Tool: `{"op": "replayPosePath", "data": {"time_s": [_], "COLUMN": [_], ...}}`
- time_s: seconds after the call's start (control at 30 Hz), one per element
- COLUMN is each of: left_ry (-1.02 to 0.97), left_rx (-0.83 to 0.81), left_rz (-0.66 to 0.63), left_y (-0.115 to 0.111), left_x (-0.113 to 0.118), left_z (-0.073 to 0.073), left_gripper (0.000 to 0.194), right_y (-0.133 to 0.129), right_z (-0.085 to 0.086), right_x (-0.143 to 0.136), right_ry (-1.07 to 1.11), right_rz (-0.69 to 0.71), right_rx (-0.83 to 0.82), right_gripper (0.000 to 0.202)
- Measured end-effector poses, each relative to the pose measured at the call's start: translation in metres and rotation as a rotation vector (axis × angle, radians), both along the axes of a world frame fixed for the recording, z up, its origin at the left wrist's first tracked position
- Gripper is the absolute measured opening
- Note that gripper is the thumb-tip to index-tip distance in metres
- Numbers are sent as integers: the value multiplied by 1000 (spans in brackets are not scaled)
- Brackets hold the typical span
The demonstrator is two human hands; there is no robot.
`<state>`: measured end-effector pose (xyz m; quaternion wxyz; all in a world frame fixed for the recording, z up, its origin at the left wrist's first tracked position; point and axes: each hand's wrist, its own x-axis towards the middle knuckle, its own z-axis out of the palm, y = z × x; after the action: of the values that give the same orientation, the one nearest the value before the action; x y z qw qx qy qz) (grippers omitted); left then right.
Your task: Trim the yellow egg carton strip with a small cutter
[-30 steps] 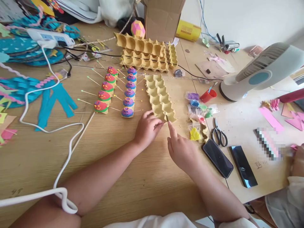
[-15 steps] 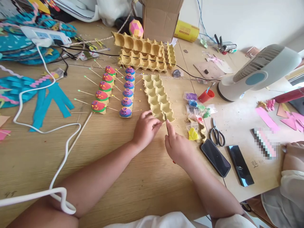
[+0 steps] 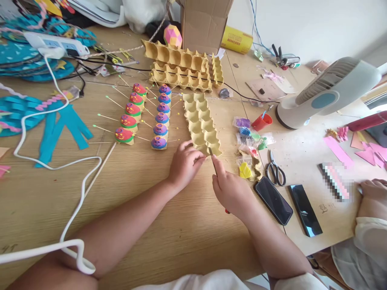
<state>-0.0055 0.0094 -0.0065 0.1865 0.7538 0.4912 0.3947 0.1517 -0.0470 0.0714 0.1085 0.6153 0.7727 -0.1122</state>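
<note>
"Right hand [image 3: 229, 189] gripped what?"
"A slim dark blade [image 3: 211, 152], seemingly cutting the near end of a yellow pulp egg tray [image 3: 196, 126]."
"Left hand [image 3: 183, 167]?"
"Pinched that edge on the wooden bench [image 3: 151, 249]; further cuts seemed to need it steady."

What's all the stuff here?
table: one, wooden, underneath
pale carton: one, tan, centre
carton pieces: three, tan, back
red-green bumps: five, left
purple-blue bumps: six, left
ball: one, pink-yellow, back
box: one, brown, back
roll: one, yellow, back
fan: one, white, right
cup: one, red, right
packets: several, mixed colours, right
scissors: one, black-handled, right
slabs: two, black, right
power strip: one, white, left
cable: one, white, left
paper strips: several, blue, left
papers: several, pink, right
thin tool: one, dark, centre
neighbour's hand: one, right
left hand: one, by carton
right hand: one, holding tool
</note>
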Motion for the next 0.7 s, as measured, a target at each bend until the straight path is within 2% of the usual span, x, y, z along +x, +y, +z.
{"op": "replayPosePath", "data": {"time_s": [0.13, 0.33, 0.47, 0.6, 0.7], "left_ry": [-3, -3, 2, 4, 2], "left_rx": [9, 0, 5, 1, -6], "left_rz": [7, 1, 1, 8, 12], "left_y": [0, 0, 0, 0, 0], "left_x": [0, 0, 0, 1, 1], "left_z": [-1, -1, 0, -1, -2], "left_gripper": [14, 15, 16, 13, 12], "right_y": [2, -3, 4, 13, 15], "right_z": [1, 5, -1, -11, -14], "right_x": [-3, 1, -2, -2, -1], "right_ry": [11, 13, 52, 164, 171], "right_rz": [-67, -13, -65, -71, -73], "right_rx": [-6, -33, -8, 10, 27], "right_gripper": [62, 62, 61, 60, 60]}}
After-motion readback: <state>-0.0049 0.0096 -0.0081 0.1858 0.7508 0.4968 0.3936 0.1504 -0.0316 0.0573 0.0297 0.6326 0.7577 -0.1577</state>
